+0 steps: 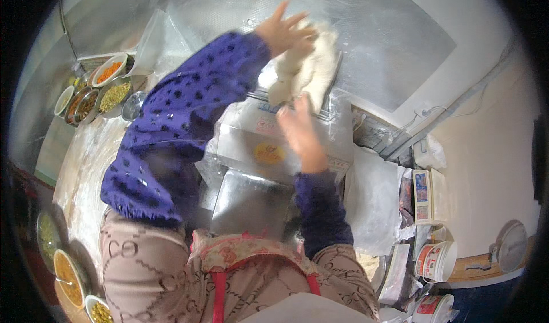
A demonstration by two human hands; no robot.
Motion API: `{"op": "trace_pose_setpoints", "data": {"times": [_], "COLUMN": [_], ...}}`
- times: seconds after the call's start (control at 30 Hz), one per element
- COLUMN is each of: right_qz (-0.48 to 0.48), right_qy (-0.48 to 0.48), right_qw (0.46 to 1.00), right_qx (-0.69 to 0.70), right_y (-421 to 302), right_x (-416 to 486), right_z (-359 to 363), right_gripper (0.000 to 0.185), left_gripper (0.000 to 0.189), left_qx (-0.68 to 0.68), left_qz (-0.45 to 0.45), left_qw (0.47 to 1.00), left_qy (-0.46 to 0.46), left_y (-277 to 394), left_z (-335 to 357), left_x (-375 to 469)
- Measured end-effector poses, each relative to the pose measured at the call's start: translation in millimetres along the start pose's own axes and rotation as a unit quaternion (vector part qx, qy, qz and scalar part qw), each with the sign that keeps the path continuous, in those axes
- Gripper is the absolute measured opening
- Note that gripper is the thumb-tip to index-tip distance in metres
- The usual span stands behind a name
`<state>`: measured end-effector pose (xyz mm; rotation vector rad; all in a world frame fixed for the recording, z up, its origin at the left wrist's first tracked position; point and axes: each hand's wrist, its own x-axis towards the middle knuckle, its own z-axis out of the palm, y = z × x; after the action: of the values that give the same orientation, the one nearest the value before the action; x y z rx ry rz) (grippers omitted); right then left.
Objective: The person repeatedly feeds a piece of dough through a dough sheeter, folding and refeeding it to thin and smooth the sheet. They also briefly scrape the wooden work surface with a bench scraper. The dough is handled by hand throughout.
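Note:
A thick slab of pale dough (316,68) lies on top of a metal dough-rolling machine (274,138) in front of me. My left hand (286,30) reaches over to the dough's upper left side, its fingers spread and blurred. Whether it touches the dough cannot be told. Near the dough's lower end is my right hand (299,128), fingers pointing up, above the machine's front cover. It is blurred too, and its contact with the dough is unclear. Below the cover is a shiny metal tray or plate (253,203).
Bowls of chopped fillings (115,95) stand at the upper left of a floured work table (88,164), with more bowls (70,280) at the lower left. A white sheet (372,198), boxes and a white plastic bucket (437,261) are on the right. A wall rises behind the machine.

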<state>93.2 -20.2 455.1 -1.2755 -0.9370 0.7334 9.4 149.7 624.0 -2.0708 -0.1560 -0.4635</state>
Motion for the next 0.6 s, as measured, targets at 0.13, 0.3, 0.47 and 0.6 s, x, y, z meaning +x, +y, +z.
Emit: {"op": "trace_pose_setpoints", "data": {"times": [0.13, 0.3, 0.47, 0.6], "right_qz": [0.078, 0.190, 0.182, 0.180], "right_qy": [-0.143, -0.114, -0.083, -0.065], "right_qw": [0.980, 0.969, 0.976, 0.979], "right_qx": [0.115, 0.111, 0.083, 0.073], "right_y": [51, 114, 147, 156], "right_x": [-75, -133, -171, -179], "right_z": [-4, -19, -26, -21], "right_gripper": [0.084, 0.070, 0.035, 0.032], "left_gripper": [0.096, 0.085, 0.052, 0.033], "left_qx": [-0.118, -0.431, -0.692, -0.799], "left_qz": [-0.065, -0.156, -0.261, -0.418], "left_qw": [0.991, 0.888, 0.672, 0.428], "left_qy": [0.018, 0.019, 0.030, -0.062], "left_y": [60, 139, 251, 344], "left_z": [37, 20, 13, 1], "left_x": [-66, -151, -232, -294]}}
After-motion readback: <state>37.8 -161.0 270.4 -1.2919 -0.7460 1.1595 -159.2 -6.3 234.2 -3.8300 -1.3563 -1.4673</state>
